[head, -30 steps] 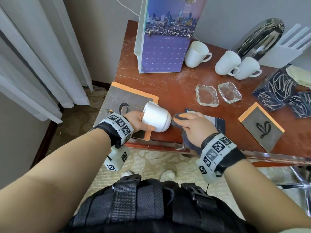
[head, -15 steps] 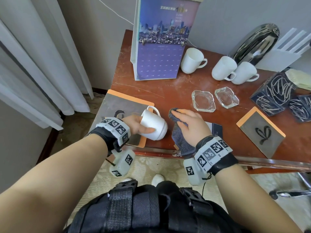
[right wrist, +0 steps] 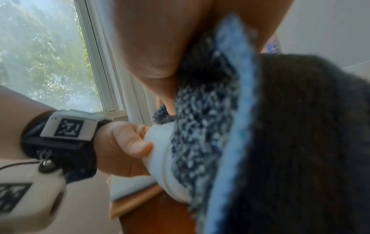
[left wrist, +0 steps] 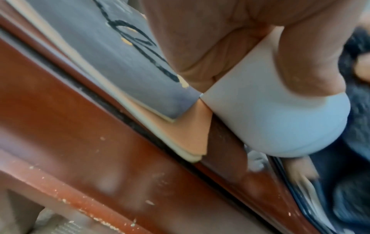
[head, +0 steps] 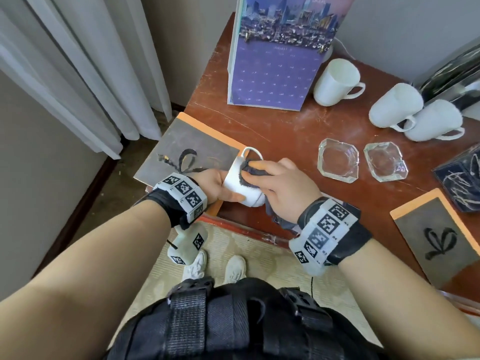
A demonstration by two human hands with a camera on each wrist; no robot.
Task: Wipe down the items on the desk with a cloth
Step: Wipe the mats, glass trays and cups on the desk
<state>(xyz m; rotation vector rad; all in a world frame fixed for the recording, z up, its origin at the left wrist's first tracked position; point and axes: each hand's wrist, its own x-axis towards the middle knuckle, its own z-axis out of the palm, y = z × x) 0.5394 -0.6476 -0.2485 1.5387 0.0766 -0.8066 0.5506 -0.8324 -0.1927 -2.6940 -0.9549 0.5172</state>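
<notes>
White mug (head: 240, 184) on its side above bench (head: 285, 131) front-left corner, handle pointing toward far edge. My left hand (head: 215, 184) grip curled round mug body, thumb along near side. My right hand (head: 283, 185) grip holds dark cloth (head: 253, 171), fingers nearly straight, pressing cloth onto mug's upper side. Half second ago cloth sat just off mug; now covers it. Grey-orange pad (head: 192, 157) beneath left hand. Two glass ashtrays (head: 337, 159) toward bench middle.
</notes>
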